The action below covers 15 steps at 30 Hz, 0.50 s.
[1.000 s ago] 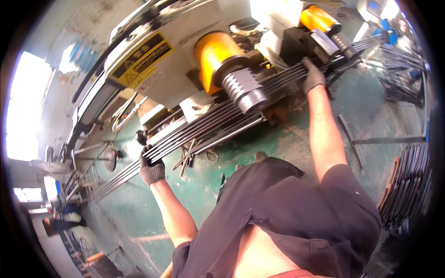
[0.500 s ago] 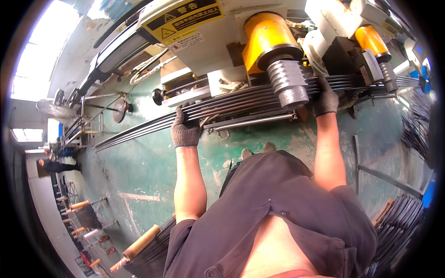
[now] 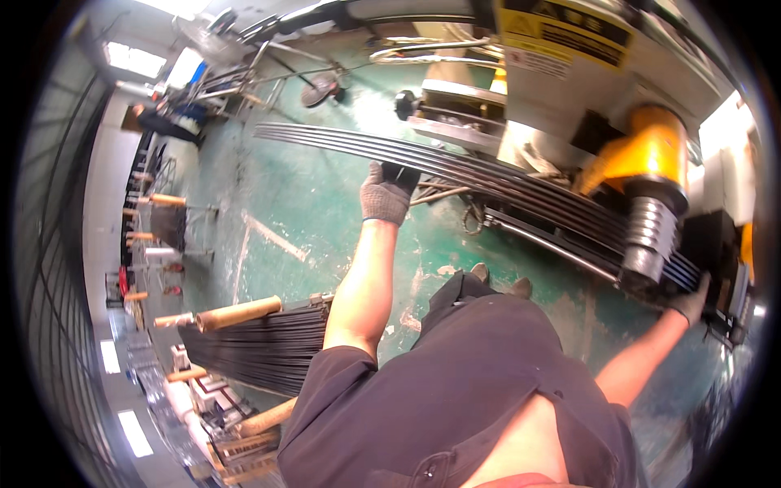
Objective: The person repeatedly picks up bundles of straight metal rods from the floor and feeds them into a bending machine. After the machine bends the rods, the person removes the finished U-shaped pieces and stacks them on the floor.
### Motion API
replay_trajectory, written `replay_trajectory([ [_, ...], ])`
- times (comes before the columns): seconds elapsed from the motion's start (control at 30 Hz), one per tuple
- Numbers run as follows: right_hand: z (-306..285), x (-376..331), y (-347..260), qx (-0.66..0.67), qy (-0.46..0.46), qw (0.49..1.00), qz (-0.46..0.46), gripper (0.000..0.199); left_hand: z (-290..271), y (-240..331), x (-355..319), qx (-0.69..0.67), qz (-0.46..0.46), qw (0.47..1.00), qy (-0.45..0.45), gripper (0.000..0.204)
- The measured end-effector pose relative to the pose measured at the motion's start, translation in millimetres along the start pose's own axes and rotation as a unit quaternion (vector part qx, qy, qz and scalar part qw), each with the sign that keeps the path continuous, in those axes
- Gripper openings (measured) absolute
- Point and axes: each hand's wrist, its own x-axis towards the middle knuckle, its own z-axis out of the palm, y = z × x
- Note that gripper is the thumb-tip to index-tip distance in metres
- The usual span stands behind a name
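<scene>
Several long, thin dark metal rods (image 3: 350,145) lie side by side as a flat bundle, slanting from upper left down to the right. My left hand (image 3: 386,198), in a grey knitted glove, is closed round the bundle from below, some way in from its far left end. At the far right my right hand (image 3: 693,302), also gloved, reaches up to the rods beyond a ribbed steel roller (image 3: 651,224); its fingers are partly hidden there. The rods pass behind that roller, below a yellow cylindrical housing (image 3: 661,146) on the machine.
A machine cabinet (image 3: 561,73) with a warning label stands at the upper right. A steel bar (image 3: 553,244) runs below the rods. Behind my left arm, a rack with wooden rollers (image 3: 240,313) carries dark rods (image 3: 252,348). Another person (image 3: 167,124) is at the far left.
My view has turned left. The rods now slope down to the right, both hands still at them. My right hand has gone farther out to the right, beyond the ribbed roller.
</scene>
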Motion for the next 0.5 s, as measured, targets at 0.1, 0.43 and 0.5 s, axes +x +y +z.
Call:
replay_trajectory([
  [0.1, 30, -30, -12, -0.047, 0.078, 0.996, -0.007, 0.056, -22, 48, 23, -0.035, 0.021, 0.998, 0.042, 0.051],
  [0.43, -52, -16, 121, -0.082, 0.07, 0.994, 0.019, 0.054, -122, 311, 178, 0.03, 0.133, 0.987, 0.084, 0.044],
  [0.5, -83, -34, 157, -0.133, 0.098, 0.984, 0.064, 0.054, -154, 373, 207, 0.014, 0.149, 0.987, 0.066, 0.046],
])
